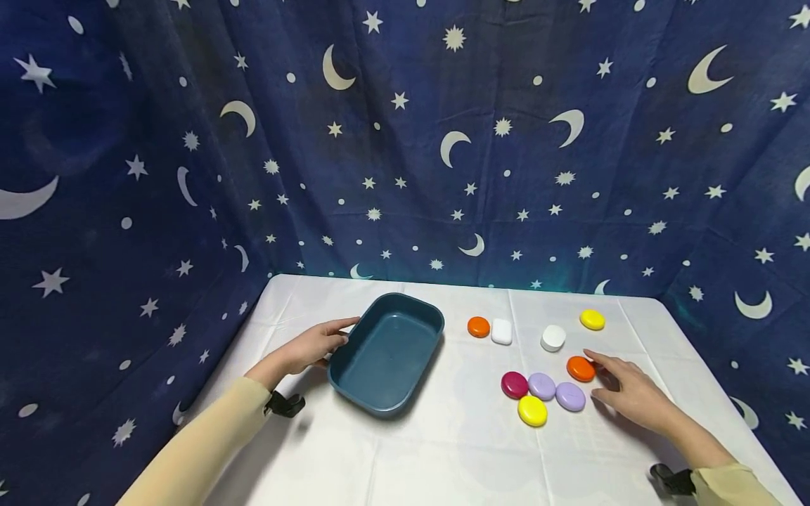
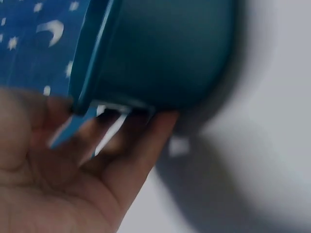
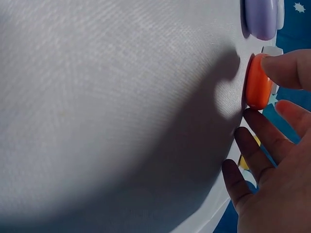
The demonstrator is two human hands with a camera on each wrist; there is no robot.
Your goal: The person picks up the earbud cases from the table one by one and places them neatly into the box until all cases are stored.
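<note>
My left hand (image 1: 316, 344) is at the left side of a dark teal plastic bin (image 1: 389, 351), holding its edge. In the left wrist view, fingers meet the bin's rim (image 2: 92, 63) and a digit lies against its lower wall. My right hand (image 1: 635, 393) reaches over an orange disc (image 1: 580, 369), its fingertips at the far edge and the thumb spread toward the near side. In the right wrist view the thumb overlaps the orange disc (image 3: 259, 82), other fingers spread below. Two lavender discs (image 1: 541, 386) lie left of the right hand, beside a magenta disc (image 1: 515, 384) and a yellow disc (image 1: 532, 411).
Another orange disc (image 1: 478, 327) sits beside a white rounded square (image 1: 502, 332). A white round piece (image 1: 553, 338) and another yellow disc (image 1: 592, 320) lie toward the back right. A white cloth (image 1: 455, 450) covers the table; a star-patterned curtain (image 1: 405, 140) stands behind.
</note>
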